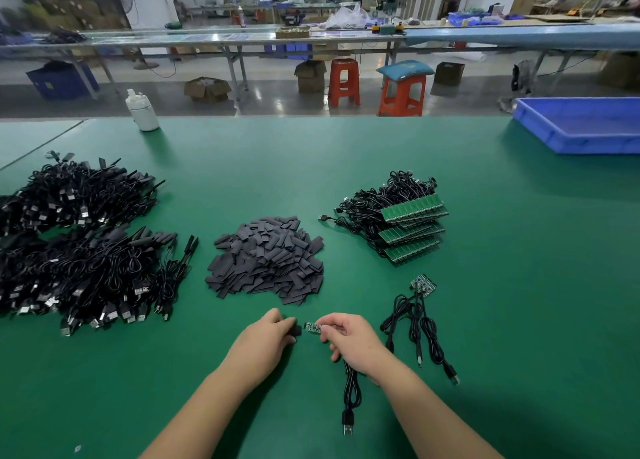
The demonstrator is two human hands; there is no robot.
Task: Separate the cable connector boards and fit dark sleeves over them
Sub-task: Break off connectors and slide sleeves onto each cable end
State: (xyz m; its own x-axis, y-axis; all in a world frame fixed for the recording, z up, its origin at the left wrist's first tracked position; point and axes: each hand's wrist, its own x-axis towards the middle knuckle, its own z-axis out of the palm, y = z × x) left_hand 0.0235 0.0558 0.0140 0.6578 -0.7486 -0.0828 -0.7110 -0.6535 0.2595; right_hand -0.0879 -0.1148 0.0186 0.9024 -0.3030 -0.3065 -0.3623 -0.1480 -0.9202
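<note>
Head cam looks down on both forearms reaching in from the bottom edge, hands almost meeting over the green mat (485, 285). Left hand (265, 342) is curled round a dark sleeve (294, 330), pinching it with the open end facing right. Right hand (349, 337) pinches a small green connector board (312, 327) at its cable end, the board pointing left at the sleeve, just beside it but not inside. That board's black cable (350, 389) hangs below the right hand and trails toward the camera, ending in a USB plug.

Just beyond the hands sits a big heap of loose sleeves (266, 254). Beyond and right of the right hand, a stack of joined board strips with cables (408, 226); closer, right of that hand, a few separated boards on cables (420, 306). Way off to the left hand's side, piles of black cables (79, 244). A white bottle (142, 110) and blue tray (571, 140) sit at the far edge, with orange stools (401, 93) and long benches behind.
</note>
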